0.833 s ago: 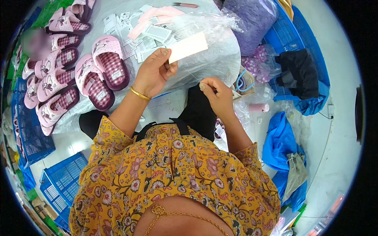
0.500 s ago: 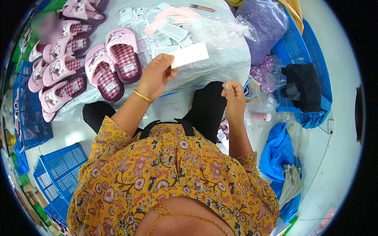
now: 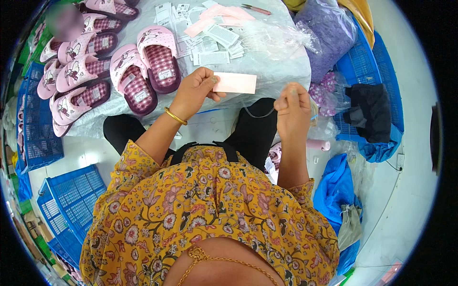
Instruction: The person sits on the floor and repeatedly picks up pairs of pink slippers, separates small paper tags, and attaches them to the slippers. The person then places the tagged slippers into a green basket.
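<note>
My left hand (image 3: 196, 91) pinches one end of a blank pale pink card (image 3: 236, 83) between thumb and fingers, above the table's near edge. To its right, my right hand (image 3: 293, 106) is closed, its fingertips pressed together. A thin, pale, curved strand (image 3: 260, 116) runs from below its fingers toward the card side; its far end is hard to make out. Left of my left hand lies a pair of pink slippers with dark checked insoles, one slipper (image 3: 157, 47) slightly ahead of the other slipper (image 3: 125, 61). Small printed paper labels (image 3: 211, 57) lie scattered beyond the card.
More pink slippers (image 3: 76, 78) stand in rows at the table's left. Pink paper strips (image 3: 229, 14), a slim pointed tool (image 3: 256, 9) and clear plastic bags (image 3: 272, 40) lie farther back. Blue crates (image 3: 78, 193) flank both sides; a purple fluffy bundle (image 3: 329, 33) is at the right.
The card has turned from tilted to nearly level and come slightly nearer to me. My right hand has shifted a little right and turned. The whole view has shifted slightly.
</note>
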Available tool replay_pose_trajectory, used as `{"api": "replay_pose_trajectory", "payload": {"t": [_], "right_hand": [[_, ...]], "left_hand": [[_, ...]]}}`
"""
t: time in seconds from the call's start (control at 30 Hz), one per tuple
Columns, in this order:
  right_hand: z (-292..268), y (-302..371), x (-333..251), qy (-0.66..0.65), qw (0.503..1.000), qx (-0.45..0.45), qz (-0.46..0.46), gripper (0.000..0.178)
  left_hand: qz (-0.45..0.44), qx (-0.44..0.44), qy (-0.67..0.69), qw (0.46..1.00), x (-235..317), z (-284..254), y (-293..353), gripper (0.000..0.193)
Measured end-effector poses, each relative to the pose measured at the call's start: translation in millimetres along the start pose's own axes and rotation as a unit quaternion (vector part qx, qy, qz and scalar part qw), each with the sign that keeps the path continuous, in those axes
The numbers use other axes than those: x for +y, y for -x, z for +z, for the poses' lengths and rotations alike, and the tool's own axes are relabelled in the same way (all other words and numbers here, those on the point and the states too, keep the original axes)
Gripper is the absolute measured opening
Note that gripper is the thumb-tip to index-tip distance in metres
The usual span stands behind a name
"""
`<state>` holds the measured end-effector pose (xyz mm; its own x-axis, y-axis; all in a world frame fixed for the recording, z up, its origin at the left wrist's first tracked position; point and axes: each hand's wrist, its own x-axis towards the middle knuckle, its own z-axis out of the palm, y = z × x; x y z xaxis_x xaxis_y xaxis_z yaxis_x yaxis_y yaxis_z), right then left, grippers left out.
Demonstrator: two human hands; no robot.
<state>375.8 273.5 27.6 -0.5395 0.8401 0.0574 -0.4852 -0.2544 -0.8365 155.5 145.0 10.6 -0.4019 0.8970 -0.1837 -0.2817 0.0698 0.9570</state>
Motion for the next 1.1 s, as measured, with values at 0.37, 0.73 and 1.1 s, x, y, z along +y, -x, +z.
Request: {"api": "replay_pose_trajectory", "payload": {"t": [0.37, 0.73, 1.1], "right_hand": [[66.0, 3.5, 21.7, 0.364, 0.928, -0.080, 0.022, 0.042], [63.8, 1.2, 29.9, 0.369, 0.925, -0.084, 0.039, 0.040], [62.3, 0.2, 30.6, 0.369, 0.924, -0.085, 0.061, 0.037]], "left_hand": [[0.085, -0.016, -0.194, 0.977, 16.8, 17.9, 21.3, 0.017], [0.116, -0.008, -0.273, 0.955, 20.9, 24.4, 27.4, 0.019], [0.173, -0.017, -0.361, 0.916, 19.3, 21.4, 27.5, 0.018]]}}
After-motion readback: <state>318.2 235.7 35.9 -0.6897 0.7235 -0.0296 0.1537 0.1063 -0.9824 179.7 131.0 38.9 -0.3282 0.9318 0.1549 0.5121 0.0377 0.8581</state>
